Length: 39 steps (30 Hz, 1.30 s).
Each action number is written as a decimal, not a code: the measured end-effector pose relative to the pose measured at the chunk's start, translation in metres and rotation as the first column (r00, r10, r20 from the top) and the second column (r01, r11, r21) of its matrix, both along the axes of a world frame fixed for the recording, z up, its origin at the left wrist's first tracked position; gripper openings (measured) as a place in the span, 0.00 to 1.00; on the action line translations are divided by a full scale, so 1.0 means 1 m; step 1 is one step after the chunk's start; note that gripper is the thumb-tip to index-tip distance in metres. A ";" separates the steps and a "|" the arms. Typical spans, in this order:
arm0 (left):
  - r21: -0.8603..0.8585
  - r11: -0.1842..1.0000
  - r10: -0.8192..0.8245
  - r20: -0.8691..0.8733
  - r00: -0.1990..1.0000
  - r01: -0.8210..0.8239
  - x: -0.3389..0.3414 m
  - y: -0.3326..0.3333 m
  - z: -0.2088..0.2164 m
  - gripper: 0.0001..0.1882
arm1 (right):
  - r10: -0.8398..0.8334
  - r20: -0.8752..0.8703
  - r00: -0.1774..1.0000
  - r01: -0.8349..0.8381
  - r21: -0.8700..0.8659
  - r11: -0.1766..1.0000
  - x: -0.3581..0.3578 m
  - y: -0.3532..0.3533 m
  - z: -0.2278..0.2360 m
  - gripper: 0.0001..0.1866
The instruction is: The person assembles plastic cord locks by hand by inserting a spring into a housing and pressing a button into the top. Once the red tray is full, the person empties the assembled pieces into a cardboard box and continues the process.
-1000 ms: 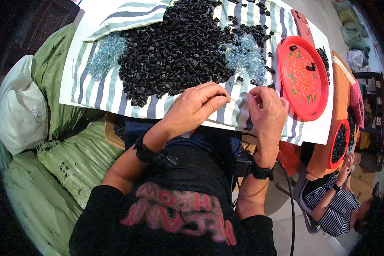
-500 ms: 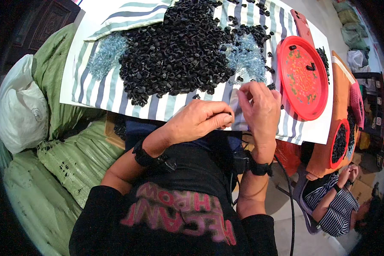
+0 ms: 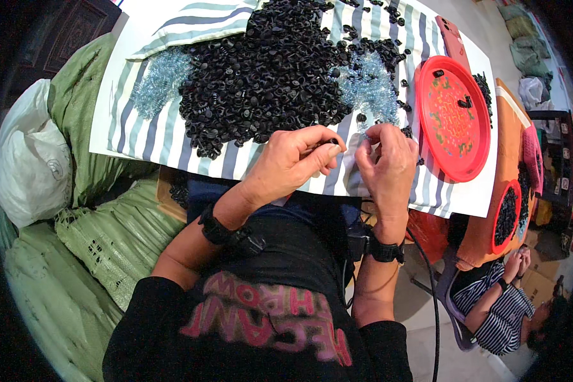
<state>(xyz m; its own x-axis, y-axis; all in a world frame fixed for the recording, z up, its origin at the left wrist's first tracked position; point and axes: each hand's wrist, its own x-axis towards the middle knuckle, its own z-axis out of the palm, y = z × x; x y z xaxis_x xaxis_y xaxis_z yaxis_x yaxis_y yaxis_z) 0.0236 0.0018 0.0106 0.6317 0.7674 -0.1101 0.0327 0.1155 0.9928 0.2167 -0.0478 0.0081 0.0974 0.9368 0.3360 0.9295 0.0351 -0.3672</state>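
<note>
Between the thumb and fingers of my left hand sits a small black plastic piece, mostly covered by the fingertips. Close by on the right, my right hand is closed in a pinch; whatever is between its fingertips is too small to make out. The two hands are apart, above the front of a striped cloth. Just beyond them spreads a large heap of small black plastic parts. A pile of tiny pale-blue shiny springs lies beyond my right hand, with another spring pile left of the heap.
A red round tray with a few black pieces stands at the right, a pinkish-red phone behind it. Green woven sacks and a white sack crowd the left. Another person sits at an orange-covered table.
My left hand has risen a little and turned, so the black piece now shows at its fingertips. My right hand has shifted slightly, its fingers still pinched.
</note>
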 end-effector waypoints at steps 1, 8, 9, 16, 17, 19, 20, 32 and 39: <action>0.000 1.000 -0.002 0.002 1.000 0.002 0.002 0.002 0.000 0.11 | 0.009 -0.019 1.000 -0.009 0.005 1.000 -0.001 0.001 0.001 0.12; 0.056 0.998 0.008 -0.074 0.997 -0.004 0.004 0.000 -0.008 0.11 | -0.052 0.012 0.999 0.052 0.011 0.999 0.000 0.018 0.012 0.07; 0.095 0.995 0.008 -0.100 0.995 0.002 0.003 -0.001 -0.008 0.11 | -0.050 0.012 0.999 0.050 0.011 0.999 0.001 0.020 0.010 0.07; 0.156 0.988 0.016 -0.117 0.993 0.003 0.004 0.000 -0.009 0.11 | 0.033 -0.007 0.999 -0.033 0.026 0.999 0.008 0.024 0.007 0.04; 0.142 0.990 0.018 -0.099 0.995 -0.004 0.003 0.000 -0.009 0.10 | -0.061 0.002 0.998 0.061 0.040 0.997 0.014 0.024 0.007 0.05; 0.128 0.992 0.022 -0.079 0.997 -0.012 0.003 0.000 -0.010 0.10 | -0.104 -0.036 0.994 0.105 0.052 0.993 0.017 0.020 0.010 0.05; 0.138 0.990 0.038 -0.073 0.997 -0.028 0.003 -0.001 -0.011 0.09 | -0.094 -0.026 0.995 0.095 0.028 0.995 0.017 0.018 0.011 0.05; 0.194 0.980 0.066 -0.063 0.996 -0.053 0.004 -0.002 -0.015 0.08 | 0.023 0.236 0.971 -0.013 -0.045 0.999 -0.005 0.018 0.014 0.04; 0.191 0.982 0.022 -0.111 0.994 0.000 0.002 -0.001 -0.014 0.10 | -0.001 0.129 0.992 0.016 -0.116 0.993 0.003 0.022 0.015 0.07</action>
